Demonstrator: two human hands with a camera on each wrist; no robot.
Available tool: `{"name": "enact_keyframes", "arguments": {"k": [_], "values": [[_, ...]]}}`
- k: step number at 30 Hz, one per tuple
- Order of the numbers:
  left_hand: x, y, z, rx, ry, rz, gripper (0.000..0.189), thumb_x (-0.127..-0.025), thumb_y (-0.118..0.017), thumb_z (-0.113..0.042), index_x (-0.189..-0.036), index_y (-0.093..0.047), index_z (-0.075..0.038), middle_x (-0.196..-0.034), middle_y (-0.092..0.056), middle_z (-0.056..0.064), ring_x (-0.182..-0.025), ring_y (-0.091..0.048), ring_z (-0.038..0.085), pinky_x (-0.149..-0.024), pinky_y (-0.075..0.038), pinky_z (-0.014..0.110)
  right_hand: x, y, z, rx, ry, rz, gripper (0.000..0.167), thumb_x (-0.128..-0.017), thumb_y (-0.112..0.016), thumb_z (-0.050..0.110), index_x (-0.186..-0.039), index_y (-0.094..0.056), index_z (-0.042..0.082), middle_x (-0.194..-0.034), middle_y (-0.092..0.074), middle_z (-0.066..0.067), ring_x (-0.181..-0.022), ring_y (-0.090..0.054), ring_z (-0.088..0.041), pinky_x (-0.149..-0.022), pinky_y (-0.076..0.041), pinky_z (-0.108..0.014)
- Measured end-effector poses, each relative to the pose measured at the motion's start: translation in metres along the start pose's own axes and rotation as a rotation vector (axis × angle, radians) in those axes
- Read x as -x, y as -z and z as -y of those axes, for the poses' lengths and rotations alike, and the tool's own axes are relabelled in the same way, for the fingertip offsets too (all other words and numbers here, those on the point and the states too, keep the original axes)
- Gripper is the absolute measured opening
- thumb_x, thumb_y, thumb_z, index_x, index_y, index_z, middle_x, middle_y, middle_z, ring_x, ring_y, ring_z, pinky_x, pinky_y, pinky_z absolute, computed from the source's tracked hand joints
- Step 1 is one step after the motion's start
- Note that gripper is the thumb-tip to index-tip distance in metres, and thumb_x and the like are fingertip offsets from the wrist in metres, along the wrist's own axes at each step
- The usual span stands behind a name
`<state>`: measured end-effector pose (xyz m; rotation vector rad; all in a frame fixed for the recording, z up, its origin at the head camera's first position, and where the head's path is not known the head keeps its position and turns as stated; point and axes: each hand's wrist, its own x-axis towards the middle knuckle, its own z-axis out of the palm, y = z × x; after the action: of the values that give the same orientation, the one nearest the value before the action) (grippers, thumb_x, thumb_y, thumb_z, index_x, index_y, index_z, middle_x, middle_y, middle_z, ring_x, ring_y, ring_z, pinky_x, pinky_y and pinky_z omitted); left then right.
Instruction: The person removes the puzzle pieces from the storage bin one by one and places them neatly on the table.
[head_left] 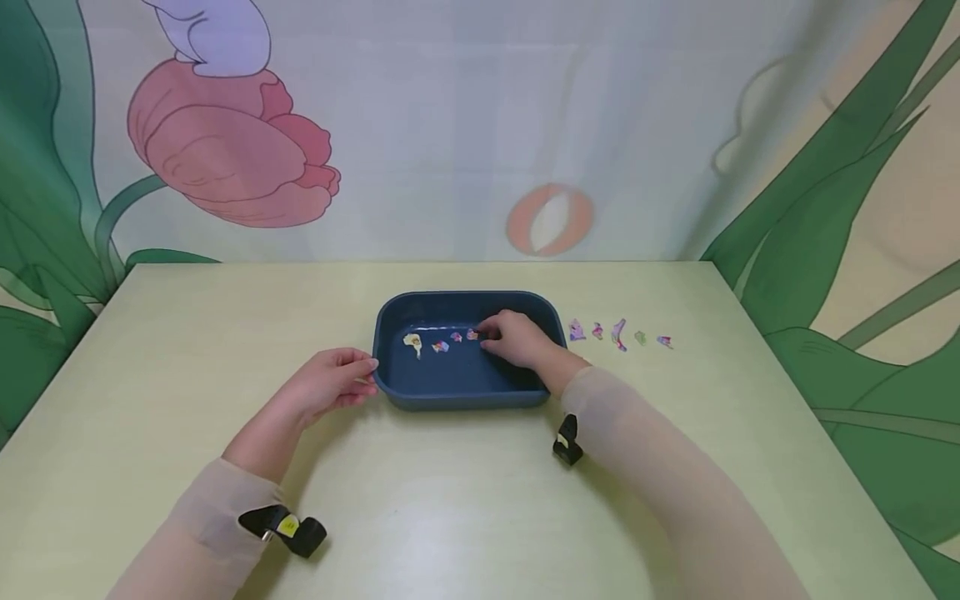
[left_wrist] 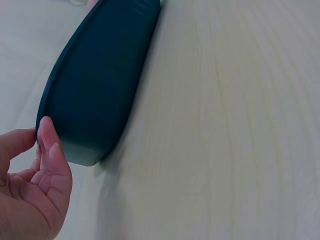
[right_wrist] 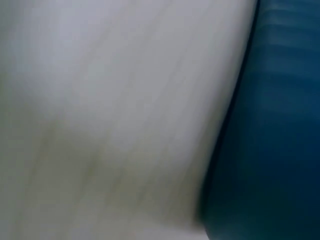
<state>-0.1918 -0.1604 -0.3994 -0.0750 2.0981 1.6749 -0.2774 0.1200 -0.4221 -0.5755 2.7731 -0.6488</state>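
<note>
A dark blue rectangular tray stands on the table. My left hand pinches its left rim between thumb and fingers; the left wrist view shows this grip on the tray closely. Over the tray's inside, my right hand reaches in from the right with bent fingers. Its fingertips are beside a small pinkish sticker-like piece; whether they pinch anything is too small to tell. Left of it lie a yellowish piece, a multicoloured piece and a tiny pink-purple piece. The right wrist view shows no hand, only tray and table.
Right of the tray, a row of small pieces lies on the pale table: a purple piece, a small pink one, a long curved one, a green one and another. A printed curtain hangs behind.
</note>
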Motion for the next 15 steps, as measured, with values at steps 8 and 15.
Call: {"name": "enact_keyframes", "arguments": {"k": [8, 15], "values": [[0.0006, 0.0003, 0.0005, 0.024, -0.013, 0.008, 0.036, -0.097, -0.051, -0.019, -0.116, -0.046, 0.011, -0.081, -0.058, 0.005, -0.074, -0.063, 0.016, -0.066, -0.051, 0.022, -0.0014, -0.001, 0.0009, 0.046, 0.029, -0.005, 0.029, -0.088, -0.064, 0.017, -0.115, -0.065, 0.005, -0.095, -0.062, -0.009, -0.087, -0.055, -0.02, -0.081, -0.046, -0.034], [0.0006, 0.0, 0.0017, 0.025, -0.004, 0.012, 0.034, -0.097, -0.05, -0.017, -0.116, -0.046, 0.011, -0.08, -0.059, 0.005, -0.073, -0.063, 0.016, -0.066, -0.051, 0.022, 0.0006, -0.004, 0.0049, 0.143, 0.071, 0.036, 0.035, -0.088, -0.065, 0.023, -0.12, -0.063, 0.008, -0.095, -0.056, -0.007, -0.083, -0.053, -0.018, -0.076, -0.045, -0.032]]}}
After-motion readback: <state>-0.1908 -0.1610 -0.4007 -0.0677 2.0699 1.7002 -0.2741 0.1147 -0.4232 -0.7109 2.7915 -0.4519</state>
